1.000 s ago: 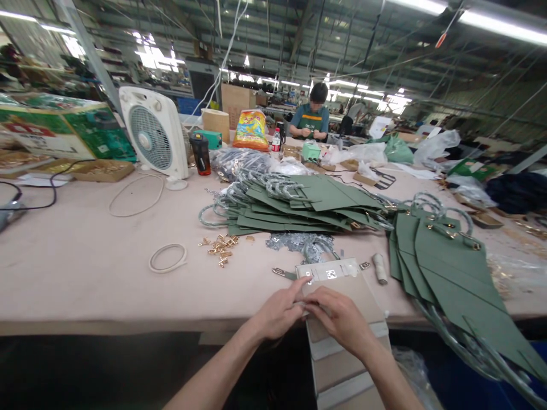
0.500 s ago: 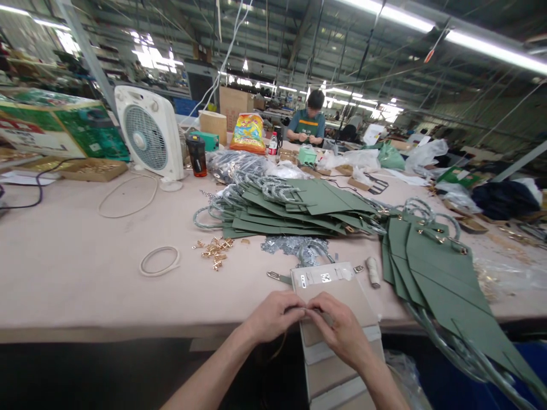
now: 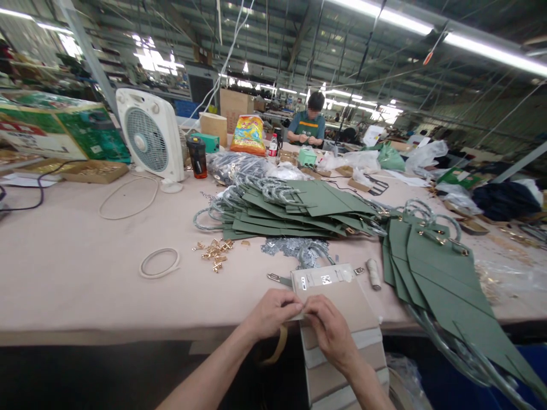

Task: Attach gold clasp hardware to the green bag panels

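My left hand (image 3: 273, 312) and my right hand (image 3: 327, 330) meet at the near table edge, fingertips pinched together on a small piece I cannot make out. They hover over a beige block (image 3: 342, 296) with small metal plates on its top. A tan strap loop (image 3: 273, 347) hangs below my left hand. Beyond the block lie grey metal fittings (image 3: 294, 247), a small white roll (image 3: 373, 272) and gold clasps (image 3: 213, 250). A stack of green bag panels with handles (image 3: 294, 208) fills the table's middle, and another stack (image 3: 440, 267) lies to my right.
A white fan (image 3: 149, 134), a dark bottle (image 3: 198, 158) and a snack bag (image 3: 248, 134) stand at the back. A white ring (image 3: 159, 262) and a cable loop (image 3: 128, 196) lie on the pink table (image 3: 77, 256). A person in green (image 3: 310, 122) works across the table.
Both hands have drawn slightly toward me and stayed pinched together. A tan strap loop now hangs below my left hand. The view has shifted a little.
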The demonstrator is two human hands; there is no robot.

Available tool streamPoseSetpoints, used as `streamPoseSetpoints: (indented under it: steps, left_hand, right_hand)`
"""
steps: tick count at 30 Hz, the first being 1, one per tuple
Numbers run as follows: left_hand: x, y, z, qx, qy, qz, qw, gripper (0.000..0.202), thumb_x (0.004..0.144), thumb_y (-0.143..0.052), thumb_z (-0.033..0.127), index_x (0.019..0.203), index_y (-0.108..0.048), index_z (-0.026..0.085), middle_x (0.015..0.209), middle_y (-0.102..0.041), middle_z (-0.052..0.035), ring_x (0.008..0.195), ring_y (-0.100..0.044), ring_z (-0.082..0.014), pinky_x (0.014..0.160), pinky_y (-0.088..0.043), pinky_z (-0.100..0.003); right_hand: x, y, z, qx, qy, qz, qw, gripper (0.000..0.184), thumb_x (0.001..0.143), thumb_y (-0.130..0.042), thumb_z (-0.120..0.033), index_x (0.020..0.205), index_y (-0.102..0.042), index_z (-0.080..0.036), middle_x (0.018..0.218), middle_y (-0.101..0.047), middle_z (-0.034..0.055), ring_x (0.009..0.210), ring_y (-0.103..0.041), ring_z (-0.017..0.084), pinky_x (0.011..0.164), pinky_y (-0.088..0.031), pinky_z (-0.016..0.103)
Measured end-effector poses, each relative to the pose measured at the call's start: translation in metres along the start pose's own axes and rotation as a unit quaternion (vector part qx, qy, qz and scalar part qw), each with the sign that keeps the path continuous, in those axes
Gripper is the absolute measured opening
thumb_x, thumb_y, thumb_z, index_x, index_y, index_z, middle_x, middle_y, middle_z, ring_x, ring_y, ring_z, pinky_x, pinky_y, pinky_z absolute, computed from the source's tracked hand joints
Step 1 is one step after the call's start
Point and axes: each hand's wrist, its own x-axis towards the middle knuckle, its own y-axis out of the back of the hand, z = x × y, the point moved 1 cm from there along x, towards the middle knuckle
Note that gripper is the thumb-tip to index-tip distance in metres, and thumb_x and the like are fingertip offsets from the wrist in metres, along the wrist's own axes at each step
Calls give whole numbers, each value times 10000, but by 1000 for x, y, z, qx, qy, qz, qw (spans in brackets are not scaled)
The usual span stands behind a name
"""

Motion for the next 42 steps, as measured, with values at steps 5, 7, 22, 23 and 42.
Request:
streamPoseSetpoints:
  steps: [5, 7, 22, 23, 42]
  left_hand:
    - [2, 4, 5, -29, 20, 30, 999, 312, 893, -608, 421, 825, -698, 130, 755, -613, -3, 758, -531, -165, 728, -400, -262]
    - [2, 3, 8, -17, 13, 21, 1000, 316, 907, -595, 420, 849, -707, 130, 794, -646, -19, 787, -556, -175, 752, -416, -267]
    - [-1, -3, 11, 95, -29, -19, 995, 272, 975, -541, 353, 893, -726, 171, 887, -713, -36, 867, -626, -189, 817, -459, -262]
    - [-1, -3, 10, 92, -28, -18, 995, 271, 974, -544, 351, 895, -730, 171, 888, -714, -35, 866, -627, -188, 817, -459, -261]
    - [-2, -4, 15, 73, -35, -5, 997, 263, 962, -553, 339, 880, -734, 167, 887, -720, -41, 860, -619, -193, 818, -452, -268]
  right_hand:
    - [-7, 7, 13, 68, -22, 81, 994, 126, 1043, -488, -227, 1014, -596, -283, 944, -638, 46, 927, -630, 219, 829, -535, 352]
    - [-5, 26, 25, 69, -70, 121, 988, 104, 1047, -507, -279, 1013, -606, -276, 958, -644, 48, 951, -638, 221, 863, -535, 357]
    - [55, 90, 75, -17, -154, -80, 985, 273, 993, -591, -466, 910, -707, -234, 1383, -595, 103, 1381, -514, 280, 1196, -354, 502]
    - [57, 90, 77, -16, -155, -88, 984, 271, 988, -599, -465, 907, -710, -231, 1383, -598, 107, 1378, -518, 284, 1194, -358, 508]
    - [59, 81, 93, -32, -139, -92, 985, 236, 982, -609, -450, 963, -714, -239, 1382, -609, 104, 1353, -534, 271, 1213, -317, 531]
